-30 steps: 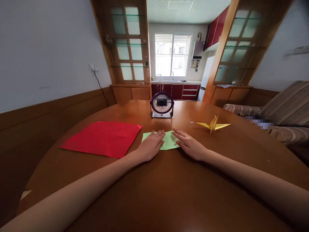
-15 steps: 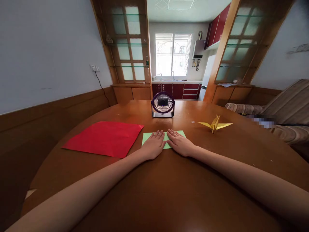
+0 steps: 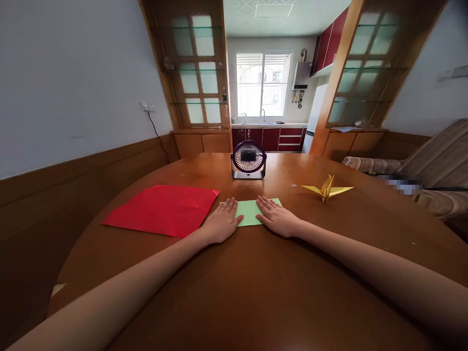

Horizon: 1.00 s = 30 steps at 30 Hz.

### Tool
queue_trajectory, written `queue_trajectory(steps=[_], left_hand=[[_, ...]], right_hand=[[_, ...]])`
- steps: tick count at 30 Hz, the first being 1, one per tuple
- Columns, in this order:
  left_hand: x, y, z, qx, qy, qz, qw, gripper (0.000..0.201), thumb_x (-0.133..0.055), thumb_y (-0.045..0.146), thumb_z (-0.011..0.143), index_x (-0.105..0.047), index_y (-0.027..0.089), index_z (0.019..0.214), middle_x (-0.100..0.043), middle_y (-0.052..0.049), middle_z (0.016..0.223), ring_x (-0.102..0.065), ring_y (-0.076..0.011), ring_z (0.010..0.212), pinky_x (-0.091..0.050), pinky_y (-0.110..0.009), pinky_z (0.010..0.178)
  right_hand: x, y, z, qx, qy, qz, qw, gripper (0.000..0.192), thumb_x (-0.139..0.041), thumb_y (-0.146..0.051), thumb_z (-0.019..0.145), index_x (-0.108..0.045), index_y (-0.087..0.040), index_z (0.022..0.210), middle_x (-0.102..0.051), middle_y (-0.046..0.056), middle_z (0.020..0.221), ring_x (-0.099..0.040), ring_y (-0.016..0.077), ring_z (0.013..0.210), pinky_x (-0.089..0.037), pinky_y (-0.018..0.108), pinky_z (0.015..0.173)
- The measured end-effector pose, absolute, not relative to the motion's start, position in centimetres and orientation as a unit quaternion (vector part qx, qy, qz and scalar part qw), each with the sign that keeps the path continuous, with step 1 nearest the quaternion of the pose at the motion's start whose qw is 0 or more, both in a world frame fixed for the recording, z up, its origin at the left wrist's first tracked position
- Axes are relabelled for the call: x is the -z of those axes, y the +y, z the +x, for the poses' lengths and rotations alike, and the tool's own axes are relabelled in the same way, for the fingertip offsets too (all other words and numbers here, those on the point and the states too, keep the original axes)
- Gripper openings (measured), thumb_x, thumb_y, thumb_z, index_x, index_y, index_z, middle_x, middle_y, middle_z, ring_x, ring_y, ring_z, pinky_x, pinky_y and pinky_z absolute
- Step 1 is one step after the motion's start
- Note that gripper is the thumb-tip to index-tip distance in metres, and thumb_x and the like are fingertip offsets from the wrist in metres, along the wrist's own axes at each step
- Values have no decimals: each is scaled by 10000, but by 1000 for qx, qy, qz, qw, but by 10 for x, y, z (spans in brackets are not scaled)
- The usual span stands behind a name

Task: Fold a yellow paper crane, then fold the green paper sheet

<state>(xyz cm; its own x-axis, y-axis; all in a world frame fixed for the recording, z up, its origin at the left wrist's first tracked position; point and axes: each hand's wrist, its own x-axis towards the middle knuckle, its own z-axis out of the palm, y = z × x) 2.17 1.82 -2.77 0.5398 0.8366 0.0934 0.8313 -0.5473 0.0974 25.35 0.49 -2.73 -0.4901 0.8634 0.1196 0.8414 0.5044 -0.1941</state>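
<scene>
A light green sheet of paper point(image 3: 248, 213) lies flat on the brown wooden table point(image 3: 256, 287). My left hand point(image 3: 223, 221) rests palm down over its left end, fingers stretched out and thumb pointing inward. Over the right part of the sheet lies my right hand point(image 3: 276, 217), also flat with extended fingers. Bare green paper shows between the two hands; both cover parts of its ends. To the left, close to my left hand, is a larger red sheet of paper point(image 3: 164, 210).
A folded gold paper crane point(image 3: 326, 188) stands on the table at the right. Beyond the green paper, a small dark purple fan point(image 3: 249, 158) faces me. A striped sofa point(image 3: 435, 161) is at the far right. Small scraps dot the tabletop.
My left hand has slid left along the green paper, widening the gap between the hands. The right hand has barely moved. The view has shifted slightly.
</scene>
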Motion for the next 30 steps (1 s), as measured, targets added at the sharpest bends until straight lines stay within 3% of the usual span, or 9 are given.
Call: queue_trajectory(steps=[4, 15, 24, 30], left_hand=[[30, 19, 22, -85, 471, 878, 15, 676, -204, 493, 973, -271, 43, 1473, -187, -199, 1549, -157, -280, 1452, -179, -455, 1171], [18, 5, 14, -67, 512, 856, 27, 831, -232, 621, 931, -265, -16, 1464, -164, -218, 1548, -133, -296, 1455, -156, -426, 1180], [12, 5, 12, -112, 530, 840, 27, 787, -297, 610, 921, -315, 31, 1454, -240, -206, 1536, -208, -305, 1439, -230, -450, 1156], [7, 6, 11, -150, 515, 844, -15, 660, -409, 513, 913, -391, 85, 1415, -473, -186, 1415, -406, -324, 1338, -316, -477, 1105]], right_hand=[[29, 3, 266, -57, -858, -498, 113, 812, -161, -661, 931, -210, -98, 1514, -156, 126, 1569, -111, 265, 1462, -133, 461, 1202], [28, -3, 286, -53, -856, -504, 102, 839, -152, -684, 922, -230, -87, 1507, -156, 130, 1566, -108, 256, 1462, -116, 446, 1211], [24, -9, 285, -44, -860, -493, 126, 820, -187, -666, 935, -268, -71, 1493, -195, 158, 1553, -150, 265, 1457, -140, 454, 1204], [23, -13, 286, -41, -860, -485, 155, 777, -233, -663, 934, -275, -131, 1499, -202, 138, 1560, -154, 268, 1459, -131, 476, 1199]])
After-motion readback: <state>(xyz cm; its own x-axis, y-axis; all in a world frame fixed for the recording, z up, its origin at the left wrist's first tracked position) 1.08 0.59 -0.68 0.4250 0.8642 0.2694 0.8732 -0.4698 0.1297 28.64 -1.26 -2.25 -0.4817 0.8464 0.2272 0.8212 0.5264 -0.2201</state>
